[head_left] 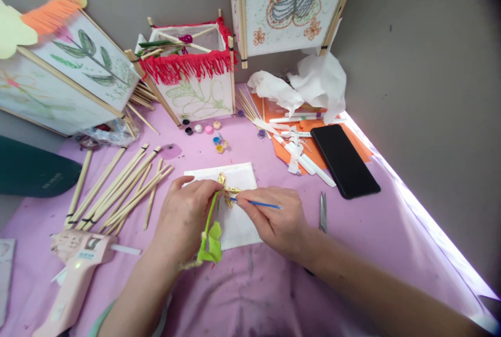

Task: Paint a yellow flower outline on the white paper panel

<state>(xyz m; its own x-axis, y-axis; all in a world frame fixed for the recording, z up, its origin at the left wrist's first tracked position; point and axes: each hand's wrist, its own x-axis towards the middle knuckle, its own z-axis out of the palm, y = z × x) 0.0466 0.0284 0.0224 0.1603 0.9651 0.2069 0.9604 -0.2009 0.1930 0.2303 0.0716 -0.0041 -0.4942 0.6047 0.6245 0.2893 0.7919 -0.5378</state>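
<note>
While the gold flower (228, 191) sits at mid-frame, over the top part of a white pad (237, 230), its green stem (211, 214) runs down to a bright green leaf (214, 243). Left hand (186, 206), just left of centre: fingers look pinched on the green stem right by the petals; thumb mostly hidden. Right hand (276, 217), right of centre, pinches a blue paintbrush (260, 203) near its tip end, handle pointing right. Tip is at the lower petals; can't tell if it touches. Step in hand looks like brushwork on the flower. To do it well: left pinch firm but light so petals don't bend, right hand braced low, short strokes, little paint on the tip, flower above the pad for drips. Leaf should hang clear of the brush.

Around: small paint pots (209, 130) upper centre, incl. 1 yellow, 1 blue, 1 pink, on purple cloth (289, 170). Scissors (323, 213) right of right hand, black phone (346, 159) farther right. Wooden sticks (117, 189) left, glue gun (76, 269) lower left. 1 lantern with red fringe (195, 99) upper centre-left.
</note>
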